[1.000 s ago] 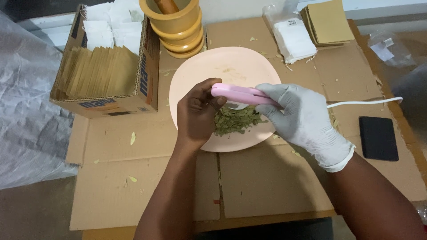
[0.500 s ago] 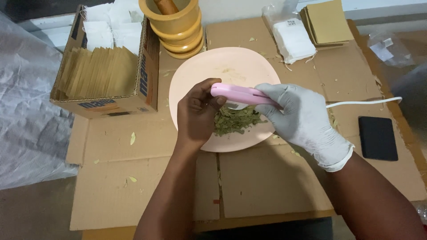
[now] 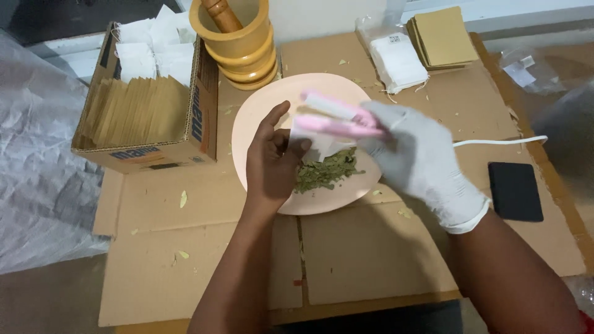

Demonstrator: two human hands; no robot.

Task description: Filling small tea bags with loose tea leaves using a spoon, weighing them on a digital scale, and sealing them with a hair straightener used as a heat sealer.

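A: Status at the pink plate?

B: Both hands are over it. Right hand, in a white glove, is wrapped around the handle end of a pink handheld sealer. The tool is motion-blurred, so whether its arms are pressed together can't be told. A white cord trails away from the plate on the right hand's side.

A: And the left?

B: Left hand is bare. Its fingers pinch a small white sachet, thumb raised toward the plate's far rim. The sachet sits between those fingers and the sealer's tip, touching or just under the tool. Blur hides the exact contact.

A: Where's the sachet relative to the plate?

B: Held above its centre, directly over the pile of crushed green leaves lying on the near half of the plate.

A: Surroundings?

B: The plate rests on a surface covered with flattened cardboard. Beyond the plate's far rim stands a yellow mortar with a pestle. To the plate's left is an open carton of brown and white packets. Far right of the plate are a stack of brown envelopes and a bag of white sachets. A black phone lies right of the plate, beside the gloved wrist. Leaf crumbs are scattered on the cardboard near the plate.
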